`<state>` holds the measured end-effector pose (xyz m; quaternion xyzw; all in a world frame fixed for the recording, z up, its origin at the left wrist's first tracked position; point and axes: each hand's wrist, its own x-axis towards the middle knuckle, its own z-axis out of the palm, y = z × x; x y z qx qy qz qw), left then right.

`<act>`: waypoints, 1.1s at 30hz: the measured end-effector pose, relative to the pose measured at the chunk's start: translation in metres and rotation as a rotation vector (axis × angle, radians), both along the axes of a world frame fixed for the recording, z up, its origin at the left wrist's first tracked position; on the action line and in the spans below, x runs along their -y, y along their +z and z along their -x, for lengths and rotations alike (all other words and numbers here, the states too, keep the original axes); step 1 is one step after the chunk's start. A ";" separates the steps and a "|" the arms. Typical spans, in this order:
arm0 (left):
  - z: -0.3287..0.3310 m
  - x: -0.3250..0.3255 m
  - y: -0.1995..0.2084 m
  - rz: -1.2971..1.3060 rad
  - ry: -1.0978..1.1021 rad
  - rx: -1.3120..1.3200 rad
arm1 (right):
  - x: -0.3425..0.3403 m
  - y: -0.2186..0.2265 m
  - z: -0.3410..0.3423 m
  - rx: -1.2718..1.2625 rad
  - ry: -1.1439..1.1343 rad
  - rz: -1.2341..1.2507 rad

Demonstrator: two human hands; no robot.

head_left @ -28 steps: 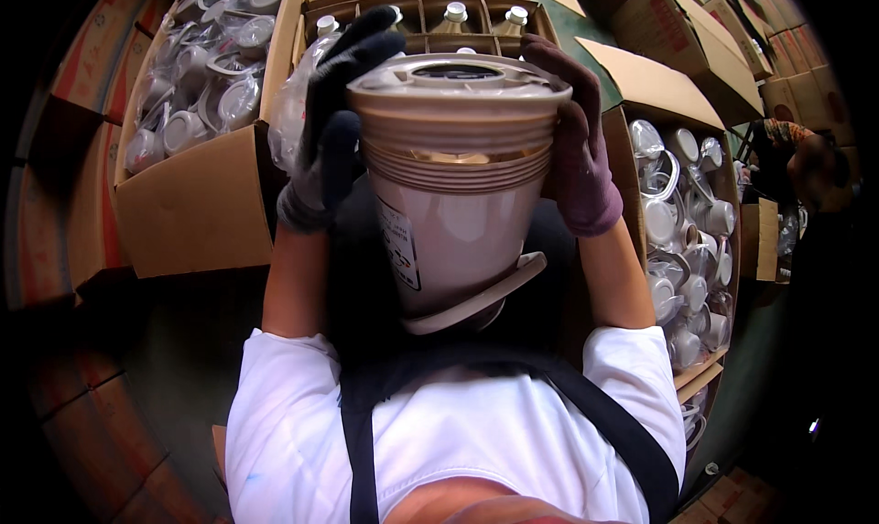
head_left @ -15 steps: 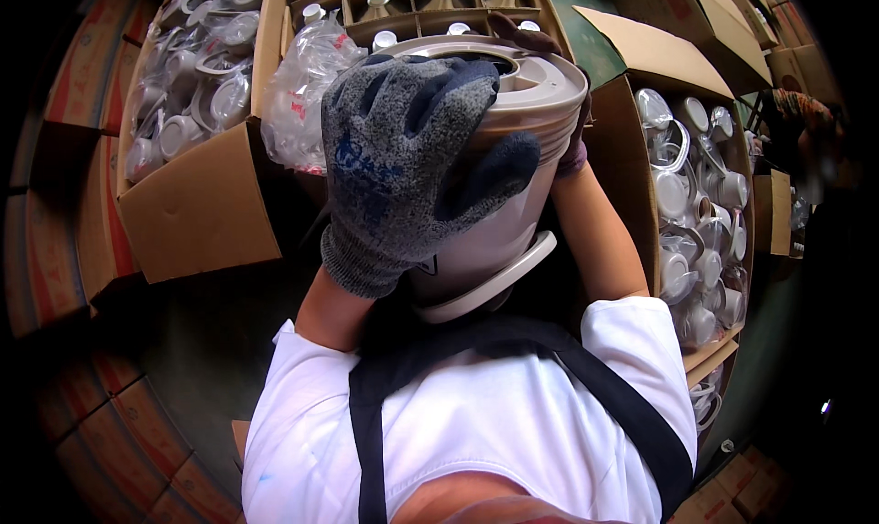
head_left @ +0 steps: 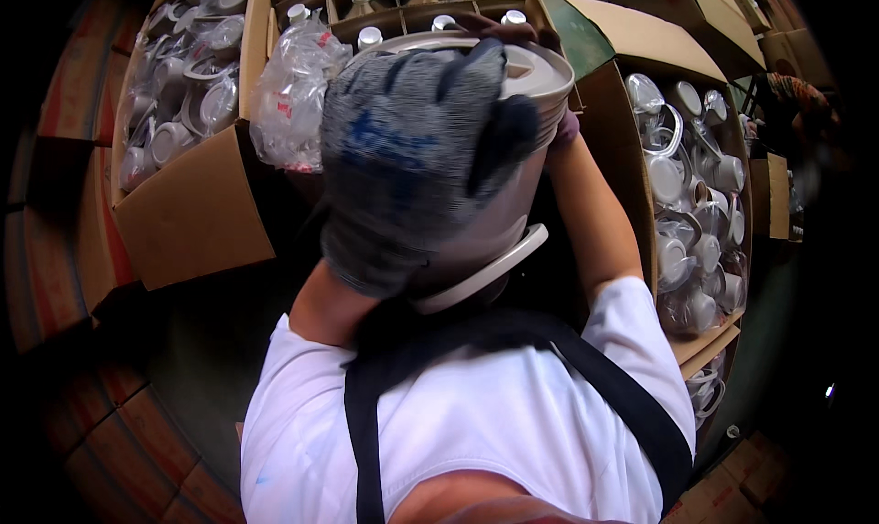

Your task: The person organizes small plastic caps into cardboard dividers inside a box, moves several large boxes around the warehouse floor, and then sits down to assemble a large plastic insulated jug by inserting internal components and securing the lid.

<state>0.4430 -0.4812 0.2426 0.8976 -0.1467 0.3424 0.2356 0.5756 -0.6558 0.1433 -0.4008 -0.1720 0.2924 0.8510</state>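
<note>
A beige cylindrical container with a ringed neck, a wide flat rim and a curved carrying handle stands tilted in front of my chest. My left hand, in a grey knit glove with dark blue palm and fingers, lies over its near left side and top. Its fingers curl at the opening, with the thumb out to the right; whatever is beneath them is hidden. My right hand, in a dark purplish-brown glove, reaches round the right side and grips the far rim. Most of that hand is behind the container.
A divided carton of white-capped bottles stands beyond. Crumpled clear plastic bags lie to its left. Open cartons hold bagged whitish plastic parts at left and right. Stacked printed cartons line the left. Another person shows at far right.
My left hand has turned and shifted over the container's top, its fingers now more curled. My right fingers show more at the far rim. The whole view has shifted slightly.
</note>
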 end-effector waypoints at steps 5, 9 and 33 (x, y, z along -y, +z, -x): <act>-0.015 -0.022 -0.022 0.739 -0.463 0.056 | -0.006 0.004 0.004 0.286 -0.199 0.030; -0.034 -0.057 -0.036 0.942 -0.342 -0.126 | -0.013 0.071 0.042 0.820 -0.537 0.167; -0.041 -0.051 -0.061 1.062 -0.396 -0.291 | 0.014 0.042 0.025 0.669 -0.112 0.025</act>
